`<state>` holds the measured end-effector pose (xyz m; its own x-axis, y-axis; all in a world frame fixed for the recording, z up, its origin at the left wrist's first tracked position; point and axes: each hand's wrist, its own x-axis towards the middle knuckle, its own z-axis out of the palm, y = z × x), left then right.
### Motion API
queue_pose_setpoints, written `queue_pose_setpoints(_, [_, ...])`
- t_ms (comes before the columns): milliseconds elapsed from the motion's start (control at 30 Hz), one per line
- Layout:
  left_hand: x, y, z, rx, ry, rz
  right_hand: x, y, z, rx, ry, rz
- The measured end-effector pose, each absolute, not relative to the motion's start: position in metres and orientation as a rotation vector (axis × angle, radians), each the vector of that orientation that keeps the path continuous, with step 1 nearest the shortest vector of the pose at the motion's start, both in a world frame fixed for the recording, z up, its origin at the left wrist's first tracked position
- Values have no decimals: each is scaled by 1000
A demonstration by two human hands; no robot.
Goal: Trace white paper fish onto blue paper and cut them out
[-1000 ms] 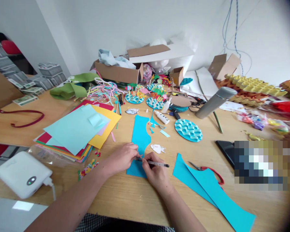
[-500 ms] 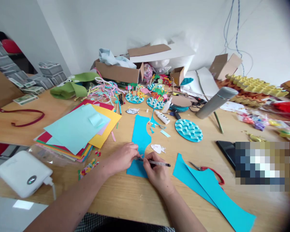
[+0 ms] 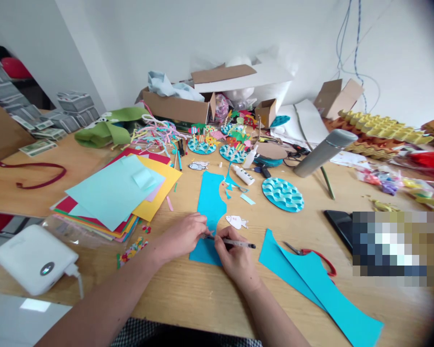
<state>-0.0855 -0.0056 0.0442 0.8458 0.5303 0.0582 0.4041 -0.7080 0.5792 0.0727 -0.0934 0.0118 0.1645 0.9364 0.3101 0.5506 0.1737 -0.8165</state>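
My right hand is closed around a pen, its tip end over a strip of bright blue paper lying on the table. My left hand rests on the same paper, fingertips pressed together close to the pen's tip. What lies under those fingertips is too small and hidden to make out. Just beyond my right hand is a white paper fish with small pink marks. To the right, cut blue paper pieces partly cover red-handled scissors.
Stacked coloured paper and a white charger-like box with a cable are on the left. Farther back stand glue bottles, a wavy blue oval, and a grey flask. A dark phone lies at right.
Almost nothing differs. Both hands and the pen stay over the blue paper, and the whole view has shifted only very slightly.
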Motion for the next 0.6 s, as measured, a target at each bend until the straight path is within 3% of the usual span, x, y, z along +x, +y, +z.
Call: queue_pose_setpoints(600, [-85,-6,44,2486,673,305,73,-93,7,-1522,-1422,541])
